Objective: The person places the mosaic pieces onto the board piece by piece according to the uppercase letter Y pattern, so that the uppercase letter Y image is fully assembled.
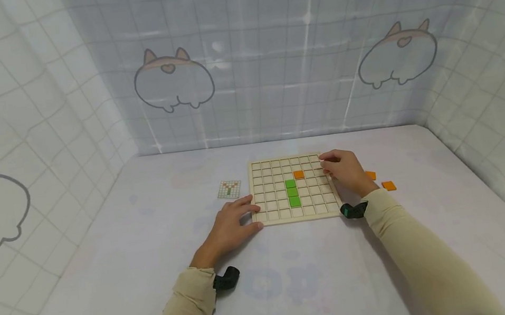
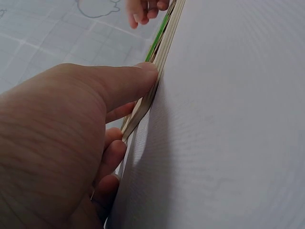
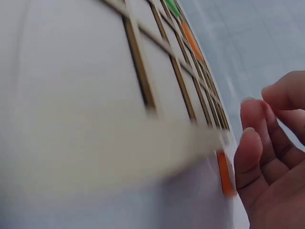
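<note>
As left fingers (image 2: 128, 83) touch the board (image 1: 269, 187), green tiles (image 1: 293, 192), orange tile (image 1: 299, 175) inside

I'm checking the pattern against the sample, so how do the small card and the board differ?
The board is much larger than the card. The card shows a Y in orange and green, while the board bears only a column of three green tiles and one orange tile. Both lie flat and have a square grid.

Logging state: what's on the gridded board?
Three green tiles in one column, one orange tile diagonally up-right. Left hand and right hand cover parts of the board's side edges; what's beneath is hidden.
</note>
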Demonstrator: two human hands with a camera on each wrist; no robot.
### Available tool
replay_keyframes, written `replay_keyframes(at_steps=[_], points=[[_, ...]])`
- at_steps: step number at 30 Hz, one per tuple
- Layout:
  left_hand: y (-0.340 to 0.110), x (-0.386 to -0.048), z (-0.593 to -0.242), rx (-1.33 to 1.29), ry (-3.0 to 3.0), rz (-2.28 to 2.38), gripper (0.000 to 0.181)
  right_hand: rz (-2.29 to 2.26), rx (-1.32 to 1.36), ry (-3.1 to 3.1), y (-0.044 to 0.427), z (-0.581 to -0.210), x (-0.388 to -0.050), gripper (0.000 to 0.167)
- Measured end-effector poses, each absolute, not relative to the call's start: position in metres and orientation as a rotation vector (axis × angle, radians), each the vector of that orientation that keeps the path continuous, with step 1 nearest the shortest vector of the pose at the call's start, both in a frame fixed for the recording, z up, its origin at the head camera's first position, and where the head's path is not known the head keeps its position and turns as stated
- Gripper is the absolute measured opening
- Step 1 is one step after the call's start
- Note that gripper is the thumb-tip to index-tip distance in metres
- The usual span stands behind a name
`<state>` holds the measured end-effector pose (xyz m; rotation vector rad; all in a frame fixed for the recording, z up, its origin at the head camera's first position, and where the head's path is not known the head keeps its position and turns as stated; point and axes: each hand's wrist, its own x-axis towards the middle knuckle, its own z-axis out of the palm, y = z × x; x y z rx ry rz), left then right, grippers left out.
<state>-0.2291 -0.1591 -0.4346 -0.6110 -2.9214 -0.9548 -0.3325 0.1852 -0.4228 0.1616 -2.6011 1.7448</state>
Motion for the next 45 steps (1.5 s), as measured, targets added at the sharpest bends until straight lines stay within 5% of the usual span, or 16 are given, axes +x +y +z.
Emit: replay_keyframes(at_steps=[14, 45], points=[[-0.159, -0.228, -0.435, -0.596, -2.93, -0.958, 0.041, 1.619, -0.024, -2.663, 0.217, -0.431, -0.333, 0.034], [-0.16, -0.229, -0.435, -0.61, -2.928, -0.957, 0.041, 1.141, 0.166, -2.978, 0.211, -0.425, -0.322, 0.032]])
